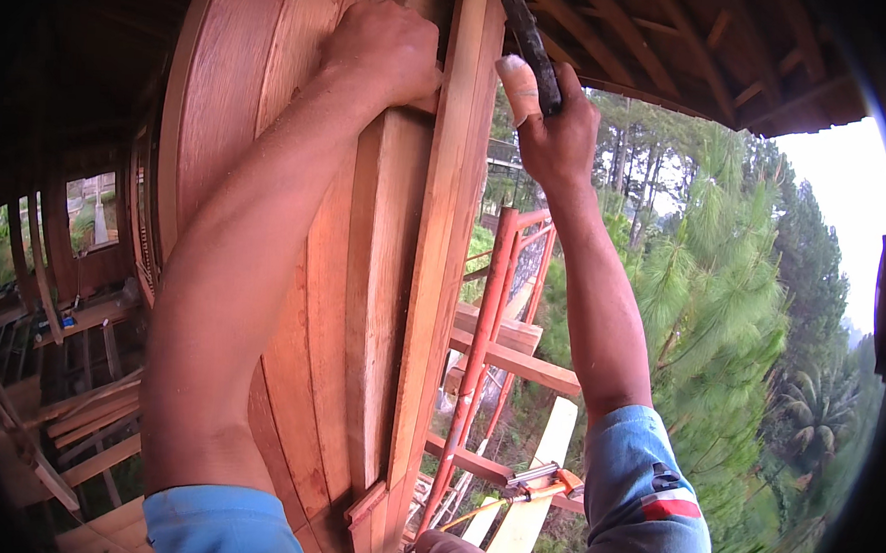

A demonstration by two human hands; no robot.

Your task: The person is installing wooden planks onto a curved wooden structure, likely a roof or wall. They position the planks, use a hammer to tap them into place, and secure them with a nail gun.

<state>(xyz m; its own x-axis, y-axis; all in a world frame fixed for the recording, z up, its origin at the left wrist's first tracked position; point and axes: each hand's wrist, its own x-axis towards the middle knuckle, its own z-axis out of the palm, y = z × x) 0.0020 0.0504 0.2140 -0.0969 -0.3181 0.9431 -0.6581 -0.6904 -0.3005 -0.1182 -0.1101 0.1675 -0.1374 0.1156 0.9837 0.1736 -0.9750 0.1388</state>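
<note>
My left hand (390,51) is raised against the upright reddish wooden boards (309,259), its fingers curled closed. What they grip, if anything, is hidden behind the hand. Just right of it runs a narrow upright wooden batten (445,177). On the other side of that batten, my right hand (568,128) is closed around a black bar-like handle (531,51), which points up and to the left. The rest of that tool cannot be made out. A pale wrapping (519,88) covers the right thumb, which sticks up beside the handle.
Red metal scaffolding (480,369) stands outside, right of the boards, with timber crosspieces (528,366). Below, an orange and silver tool (552,483) with a yellowish hose lies on a pale plank (540,522). Open floor joists (103,459) show at lower left; roof timbers (676,38) hang overhead.
</note>
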